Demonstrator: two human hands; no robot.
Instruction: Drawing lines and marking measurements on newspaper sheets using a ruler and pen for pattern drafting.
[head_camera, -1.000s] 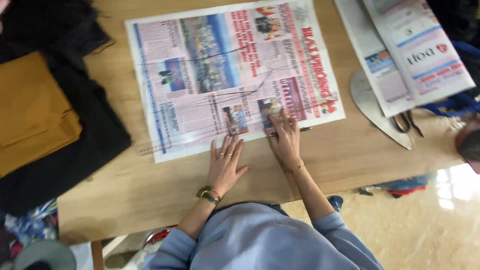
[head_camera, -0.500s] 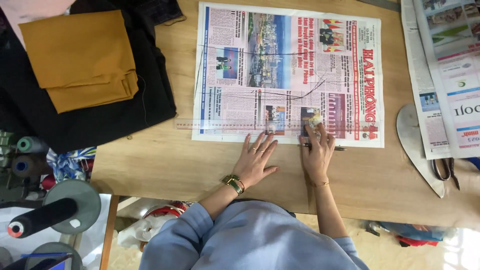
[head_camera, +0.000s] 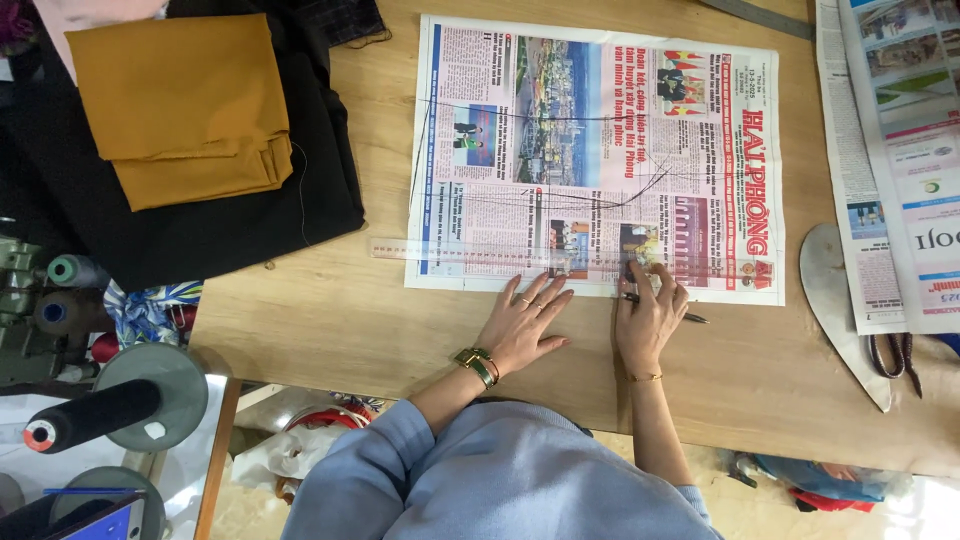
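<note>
A newspaper sheet (head_camera: 600, 150) with drawn pencil lines lies spread on the wooden table (head_camera: 330, 320). A clear plastic ruler (head_camera: 450, 255) lies across its lower part. My left hand (head_camera: 525, 325), wearing a watch and rings, presses flat on the ruler and the paper's lower edge with fingers spread. My right hand (head_camera: 650, 315) rests beside it on the paper's edge, closed around a dark pen (head_camera: 690, 317) whose end sticks out to the right.
Mustard folded cloth (head_camera: 185, 110) lies on black fabric (head_camera: 200, 220) at the left. More newspapers (head_camera: 890, 150), a curved ruler (head_camera: 840, 300) and scissors (head_camera: 895, 355) sit at the right. Thread cones (head_camera: 90, 415) and a sewing machine (head_camera: 25, 300) stand at lower left.
The view has shifted so the table sits further right in frame and squarer. Both hands stay on the paper's lower edge, the right one still holding the pen by the ruler.
</note>
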